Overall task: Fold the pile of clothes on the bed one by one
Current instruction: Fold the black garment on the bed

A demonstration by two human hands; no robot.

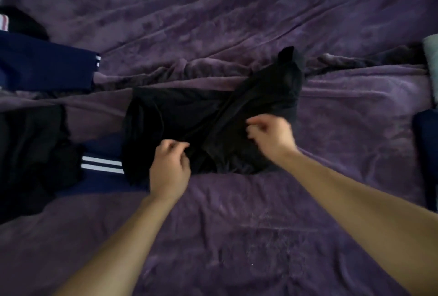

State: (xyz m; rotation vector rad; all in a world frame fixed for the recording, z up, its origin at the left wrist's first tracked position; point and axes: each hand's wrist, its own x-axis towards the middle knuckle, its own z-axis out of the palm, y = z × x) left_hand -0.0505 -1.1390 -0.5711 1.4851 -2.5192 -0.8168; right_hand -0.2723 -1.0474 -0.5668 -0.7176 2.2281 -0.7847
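A: While the fingers and thumb of the left hand (169, 167) pinch the near edge of the black garment (189, 115), the right hand (270, 134), blurred, curls its fingers round a raised fold further right.
B: Handling?
A: Judged light, thin and limp. Slight sheen, so probably slippery. Creases run diagonally to a peak at far right. Best held at hems or corners, at two points, kept taut.
B: Location?
A: Mid-bed, on the plush purple blanket (237, 236), which is itself wrinkled. To its left, a navy garment with white stripes (102, 165) touches its edge. A dark crumpled heap (30, 148) lies beyond.
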